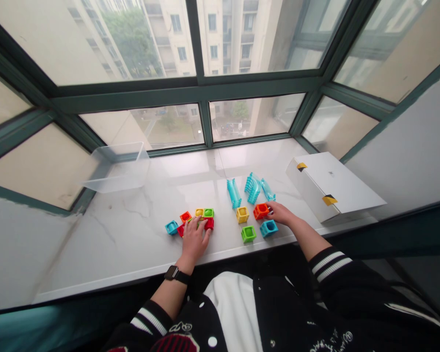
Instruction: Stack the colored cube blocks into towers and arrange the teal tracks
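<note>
Toy blocks (248, 234), lying in two groups near the front edge of a white sill (132, 239). Seeing a white box (335, 178) standing at the right end and a clear bin (134, 173) sitting at the left, near the window (254, 120). Resting the left hand (195, 238) over the left group, touching a cluster of red, yellow and green blocks (209, 212) and hiding some; being unable to judge whether clasping or merely touching. Resting the right hand (281, 214) against the right side of an orange block (260, 211); again being unable to judge whether pinching or only touching. Seeing three clear blue track pieces (233, 193) lying beyond the right group. Seeing a yellow block (242, 215) sitting just left of the orange one, a green block (248, 235) and a blue block (269, 229) sitting nearer the edge.
</note>
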`<state>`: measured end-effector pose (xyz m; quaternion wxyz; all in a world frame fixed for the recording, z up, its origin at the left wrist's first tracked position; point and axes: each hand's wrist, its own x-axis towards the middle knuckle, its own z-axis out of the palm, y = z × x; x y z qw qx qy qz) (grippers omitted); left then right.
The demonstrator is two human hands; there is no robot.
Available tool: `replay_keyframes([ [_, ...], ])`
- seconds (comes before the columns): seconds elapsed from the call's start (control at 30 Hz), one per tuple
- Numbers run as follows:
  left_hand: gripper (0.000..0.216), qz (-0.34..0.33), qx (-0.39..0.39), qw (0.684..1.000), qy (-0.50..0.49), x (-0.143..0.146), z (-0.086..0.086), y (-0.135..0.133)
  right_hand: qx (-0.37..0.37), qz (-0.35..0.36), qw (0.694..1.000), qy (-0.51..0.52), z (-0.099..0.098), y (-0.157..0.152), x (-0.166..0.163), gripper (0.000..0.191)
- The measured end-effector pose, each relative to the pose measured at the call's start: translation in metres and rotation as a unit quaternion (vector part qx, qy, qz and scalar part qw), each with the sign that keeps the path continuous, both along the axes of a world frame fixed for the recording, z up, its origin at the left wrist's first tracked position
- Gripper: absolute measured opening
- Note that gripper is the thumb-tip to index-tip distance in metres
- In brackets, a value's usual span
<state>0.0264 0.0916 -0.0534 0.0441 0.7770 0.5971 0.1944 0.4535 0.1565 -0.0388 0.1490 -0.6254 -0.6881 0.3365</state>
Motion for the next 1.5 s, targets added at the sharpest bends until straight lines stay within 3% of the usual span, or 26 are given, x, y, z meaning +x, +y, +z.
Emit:
replay_keyframes([
  [0.33,0.04,-0.001,0.003,1.0,0.006,-0.002,-0.005,0.001,-0.018,-0.044,0.999,0.019,0.01,-0.011,0.017,0.06],
  [0.47,0.041,-0.005,0.006,1.0,0.006,-0.002,-0.004,0.001,0.02,-0.06,0.998,0.015,0.028,-0.032,0.034,0.054],
  [0.57,0.04,-0.004,0.004,1.0,0.0,-0.001,-0.003,0.001,0.08,-0.096,0.992,-0.001,0.053,-0.048,0.034,0.05],
  [0.73,0.039,-0.003,0.005,1.0,0.002,0.0,-0.003,0.001,0.233,-0.118,0.965,0.012,0.104,-0.066,-0.003,0.037],
  [0.9,0.038,-0.003,0.01,1.0,-0.008,0.001,-0.002,0.002,0.269,-0.01,0.961,0.07,0.136,-0.067,-0.074,0.032],
  [1.07,0.044,-0.006,0.017,1.0,-0.012,0.002,-0.003,0.002,0.209,0.148,0.965,0.051,0.122,-0.057,-0.153,0.031],
  [1.23,0.05,-0.009,0.019,1.0,-0.012,0.0,-0.004,0.001,0.09,0.197,0.968,-0.125,0.086,-0.05,-0.219,0.031],
  [1.37,0.05,-0.011,0.021,1.0,-0.01,-0.001,-0.004,-0.001,0.022,0.226,0.954,-0.197,0.069,-0.046,-0.245,0.036],
  [1.5,0.049,-0.021,0.017,1.0,-0.015,-0.002,-0.003,-0.002,0.017,0.251,0.949,-0.189,0.061,-0.044,-0.25,0.035],
])
